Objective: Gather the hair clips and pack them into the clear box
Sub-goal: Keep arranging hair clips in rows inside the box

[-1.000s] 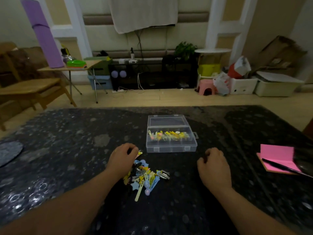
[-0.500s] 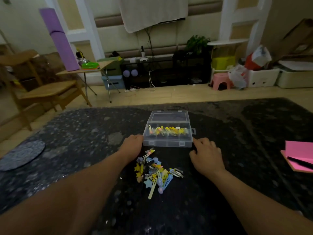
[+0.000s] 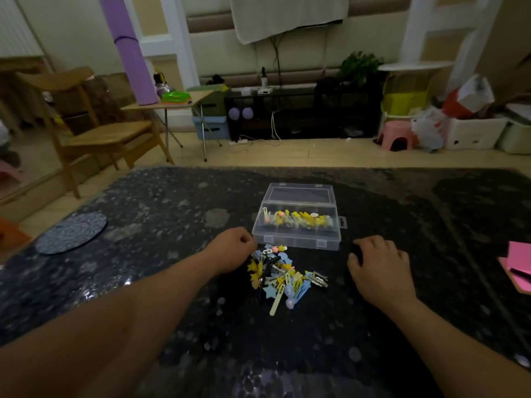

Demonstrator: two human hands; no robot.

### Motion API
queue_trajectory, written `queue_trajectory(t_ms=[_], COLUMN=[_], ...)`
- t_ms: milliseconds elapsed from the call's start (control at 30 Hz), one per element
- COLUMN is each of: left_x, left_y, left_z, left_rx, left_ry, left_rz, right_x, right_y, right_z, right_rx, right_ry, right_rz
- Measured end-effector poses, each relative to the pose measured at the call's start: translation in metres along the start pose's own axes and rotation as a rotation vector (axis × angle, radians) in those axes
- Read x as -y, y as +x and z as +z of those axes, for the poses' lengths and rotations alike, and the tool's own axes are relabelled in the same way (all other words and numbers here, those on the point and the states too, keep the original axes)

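Note:
The clear box (image 3: 298, 242) stands mid-table with its lid tilted open behind it and a row of yellow and pink clips inside. A loose pile of hair clips (image 3: 283, 275), yellow, blue and silver, lies just in front of it. My left hand (image 3: 231, 249) rests on the table at the box's front left corner, touching the pile's upper left edge. Its fingers are curled into a fist and nothing shows in them. My right hand (image 3: 379, 267) lies palm down to the right of the pile, fingers bent and spread, holding nothing.
The table (image 3: 161, 214) has a dark speckled top. A round dark mat (image 3: 71, 232) lies at its left edge, and a pink notepad (image 3: 517, 264) with a pen at its right edge. Chairs, a stool and storage boxes stand on the floor beyond.
My left hand left the top of the pile and moved forward to the box's front left corner. My right hand moved up beside the box, then eased back a little.

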State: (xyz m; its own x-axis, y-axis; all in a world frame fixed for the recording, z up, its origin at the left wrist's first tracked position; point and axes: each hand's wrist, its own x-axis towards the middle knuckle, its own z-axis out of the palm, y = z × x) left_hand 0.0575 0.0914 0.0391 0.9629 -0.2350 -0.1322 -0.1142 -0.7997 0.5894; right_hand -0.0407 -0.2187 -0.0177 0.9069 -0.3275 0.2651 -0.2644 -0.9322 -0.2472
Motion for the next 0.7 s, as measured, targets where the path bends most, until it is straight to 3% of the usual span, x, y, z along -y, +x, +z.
queue_trajectory(t_ms=[233,467,700], left_x=[-0.018,-0.03,-0.047], left_y=[-0.005,-0.005,-0.01], left_z=[0.006,0.008,0.005], left_rx=[0.077,0.057,0.039], left_ry=[0.145,0.217,0.458], left_rz=[0.133,0.075,0.12], right_x=[0.005,0.006,0.01], right_y=[0.001,-0.003,-0.003], right_z=[0.001,-0.003,-0.011], right_rx=[-0.007,0.0,0.034], right_ry=[-0.026,-0.013,-0.003], right_rz=[0.005,0.005,0.012])
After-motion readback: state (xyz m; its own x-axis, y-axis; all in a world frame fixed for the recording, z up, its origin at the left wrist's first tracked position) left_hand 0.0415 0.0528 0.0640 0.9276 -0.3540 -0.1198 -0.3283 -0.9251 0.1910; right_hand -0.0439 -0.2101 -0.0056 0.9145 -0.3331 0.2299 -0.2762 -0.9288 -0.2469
